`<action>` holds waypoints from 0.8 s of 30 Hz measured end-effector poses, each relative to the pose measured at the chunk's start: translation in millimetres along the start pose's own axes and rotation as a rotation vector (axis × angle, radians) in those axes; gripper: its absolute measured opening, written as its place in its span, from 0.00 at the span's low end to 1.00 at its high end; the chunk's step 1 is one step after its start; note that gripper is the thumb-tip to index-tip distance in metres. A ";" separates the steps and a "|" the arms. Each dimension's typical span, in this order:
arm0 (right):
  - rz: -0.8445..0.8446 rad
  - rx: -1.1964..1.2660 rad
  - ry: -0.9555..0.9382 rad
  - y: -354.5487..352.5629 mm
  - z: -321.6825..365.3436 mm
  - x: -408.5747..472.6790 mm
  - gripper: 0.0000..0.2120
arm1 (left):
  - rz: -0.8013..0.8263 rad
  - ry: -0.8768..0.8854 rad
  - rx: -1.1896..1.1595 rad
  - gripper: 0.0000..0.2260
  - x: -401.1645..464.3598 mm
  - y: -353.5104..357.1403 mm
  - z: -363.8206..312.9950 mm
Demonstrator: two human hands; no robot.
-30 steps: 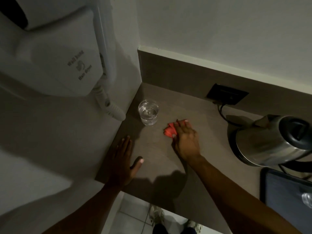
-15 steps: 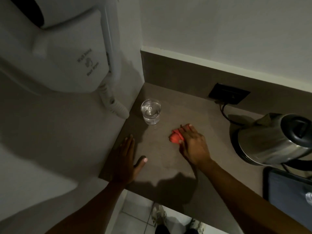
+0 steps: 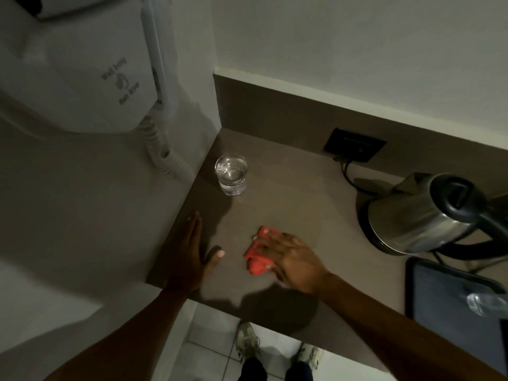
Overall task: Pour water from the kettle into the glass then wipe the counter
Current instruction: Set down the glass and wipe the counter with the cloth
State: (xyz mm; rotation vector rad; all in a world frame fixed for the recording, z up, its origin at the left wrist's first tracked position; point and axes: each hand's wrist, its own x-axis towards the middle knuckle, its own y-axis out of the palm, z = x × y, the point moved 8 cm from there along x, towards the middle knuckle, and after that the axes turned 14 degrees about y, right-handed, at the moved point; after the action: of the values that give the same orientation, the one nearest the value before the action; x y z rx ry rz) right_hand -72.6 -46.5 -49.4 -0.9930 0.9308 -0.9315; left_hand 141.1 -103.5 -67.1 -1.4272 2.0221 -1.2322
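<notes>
A clear glass with water in it stands near the back left corner of the brown counter. A steel kettle with a black lid and handle sits at the right on its base. My right hand presses flat on a crumpled red cloth in the middle of the counter, toward the front edge. My left hand lies flat and open on the counter's left front corner, fingers pointing away from me, holding nothing.
A white wall-mounted hair dryer with a coiled cord hangs on the left wall. A black socket in the backsplash feeds the kettle's cable. A dark tray lies at the right front. My shoes show on the tiled floor.
My right hand has slid the red cloth from near the glass back toward the front edge of the counter. My left hand has stayed in place.
</notes>
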 end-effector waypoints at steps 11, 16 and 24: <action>-0.365 0.175 1.001 -6.4 -69.4 -63.6 0.23 | 0.090 -0.024 0.120 0.44 2.2 7.4 2.4; -0.271 0.292 0.909 30.4 33.5 -38.5 0.26 | 0.060 -0.003 0.124 0.40 1.9 5.0 0.8; -0.232 0.120 0.284 12.3 14.3 19.1 0.21 | -0.020 0.054 0.103 0.34 -0.4 -1.2 -1.3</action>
State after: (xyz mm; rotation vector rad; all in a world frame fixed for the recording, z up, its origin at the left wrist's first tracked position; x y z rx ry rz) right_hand -51.0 -57.3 -61.0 -0.8921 0.9955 -1.3343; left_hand 141.1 -102.7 -65.5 -1.3833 1.9531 -1.3768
